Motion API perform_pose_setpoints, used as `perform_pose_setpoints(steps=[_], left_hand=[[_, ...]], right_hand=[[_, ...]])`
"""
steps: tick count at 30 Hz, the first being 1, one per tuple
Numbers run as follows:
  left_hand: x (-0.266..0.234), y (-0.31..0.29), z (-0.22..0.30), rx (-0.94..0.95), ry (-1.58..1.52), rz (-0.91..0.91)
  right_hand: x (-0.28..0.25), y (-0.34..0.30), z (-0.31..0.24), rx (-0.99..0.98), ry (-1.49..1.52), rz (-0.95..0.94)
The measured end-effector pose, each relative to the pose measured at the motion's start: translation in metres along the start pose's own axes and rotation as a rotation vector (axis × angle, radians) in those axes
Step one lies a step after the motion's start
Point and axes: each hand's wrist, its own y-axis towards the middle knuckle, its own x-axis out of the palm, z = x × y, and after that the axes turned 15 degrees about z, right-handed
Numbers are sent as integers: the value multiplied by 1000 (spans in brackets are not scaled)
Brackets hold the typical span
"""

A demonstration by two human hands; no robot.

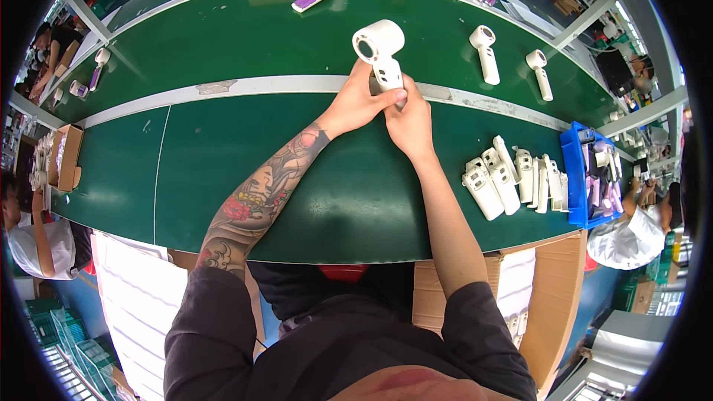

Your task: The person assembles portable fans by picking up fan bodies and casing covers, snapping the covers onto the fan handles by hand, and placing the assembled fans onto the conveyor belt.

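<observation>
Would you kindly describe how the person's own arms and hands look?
Dark sleeves end near the elbows. The left forearm bears a dark tattoo with red patches; the right forearm shows none. The left hand and right hand wear no gloves.

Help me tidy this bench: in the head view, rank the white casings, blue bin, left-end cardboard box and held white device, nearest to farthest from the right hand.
1. Held white device: at the right hand itself.
2. White casings: to its right.
3. Blue bin: right, beyond the casings.
4. Left-end cardboard box: far left.
</observation>
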Motion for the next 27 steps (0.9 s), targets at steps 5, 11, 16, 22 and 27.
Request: perform_pose_setpoints(steps=[5, 11, 16, 22, 27], left_hand=[[-5, 3, 6, 27, 132, -66], [-4, 1, 10, -92, 106, -76], [0, 2, 18, -82, 150, -25], [8, -6, 24, 43, 186, 30], [-15, 7, 16, -147, -76, 87]], right_hand=[[-7, -1, -10, -39, -95, -46], [-3, -3, -9, -2, -114, -40], [1, -2, -8, -52, -89, 7], [4, -3, 4, -113, 17, 37], [-7, 9, -2, 572, 971, -322]])
